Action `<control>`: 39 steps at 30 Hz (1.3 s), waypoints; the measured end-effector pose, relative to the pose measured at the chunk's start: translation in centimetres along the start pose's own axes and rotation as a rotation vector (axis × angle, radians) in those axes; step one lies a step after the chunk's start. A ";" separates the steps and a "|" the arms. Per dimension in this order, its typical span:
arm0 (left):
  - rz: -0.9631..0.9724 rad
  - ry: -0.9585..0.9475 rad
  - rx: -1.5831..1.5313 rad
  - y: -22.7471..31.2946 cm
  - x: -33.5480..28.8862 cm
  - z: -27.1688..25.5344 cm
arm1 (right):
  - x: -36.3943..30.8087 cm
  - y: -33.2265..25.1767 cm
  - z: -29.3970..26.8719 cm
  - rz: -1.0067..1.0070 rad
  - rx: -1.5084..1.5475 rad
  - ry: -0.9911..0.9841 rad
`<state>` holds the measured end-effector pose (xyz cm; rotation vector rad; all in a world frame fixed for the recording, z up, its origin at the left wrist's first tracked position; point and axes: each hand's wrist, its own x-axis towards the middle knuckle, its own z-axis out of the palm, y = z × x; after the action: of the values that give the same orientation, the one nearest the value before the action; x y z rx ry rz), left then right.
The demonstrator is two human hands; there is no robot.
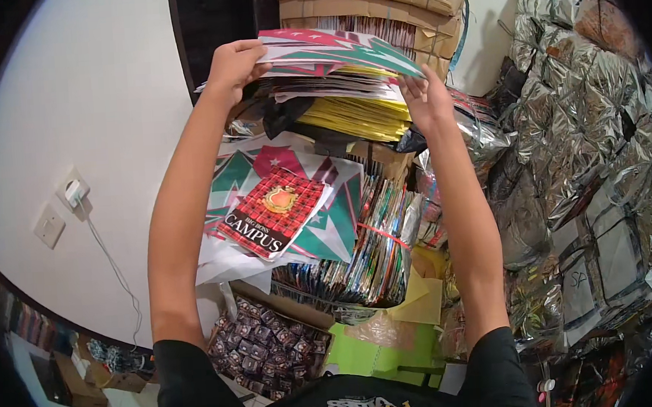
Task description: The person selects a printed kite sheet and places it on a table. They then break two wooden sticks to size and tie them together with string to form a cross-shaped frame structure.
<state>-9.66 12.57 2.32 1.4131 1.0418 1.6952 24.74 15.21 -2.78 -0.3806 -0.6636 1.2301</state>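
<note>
Both my arms reach forward to a patterned sheet [339, 50] in pink, white and green, which bows between my hands. My left hand [237, 66] pinches its left edge, and my right hand [428, 96] has hold of the right edge, fingers partly behind it. Under it lies a pile of sheets, with a thick yellow stack [354, 118] below. Closer to me, a red plaid book [276, 214] rests tilted on another patterned sheet [342, 228] of the same design. That sheet lies over a bound bundle of colourful thin items [377, 238].
Tied bundles in brown cardboard [373, 3] stand at the back. Silver-wrapped bundles [590, 135] pile up along the right. A box of small dark packets [268, 349] sits below, beside a bright green surface [380, 349]. A plug and cord [77, 192] hang on the left wall.
</note>
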 end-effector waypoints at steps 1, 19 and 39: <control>-0.008 0.022 0.029 -0.4 1.1 -1.1 | 0.1 0.5 0.7 -0.023 -0.017 -0.023; 0.205 0.191 0.832 -3.5 6.1 -6.8 | 3.1 3.3 2.0 -0.176 -1.070 -0.179; -0.059 0.162 1.224 -14.7 -11.3 -25.1 | -13.5 18.1 -1.6 -0.364 -0.902 -0.452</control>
<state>-32.27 5.36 -17.91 1.8744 2.4003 1.0778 10.01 8.07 -18.41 -0.6893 -1.6083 0.6046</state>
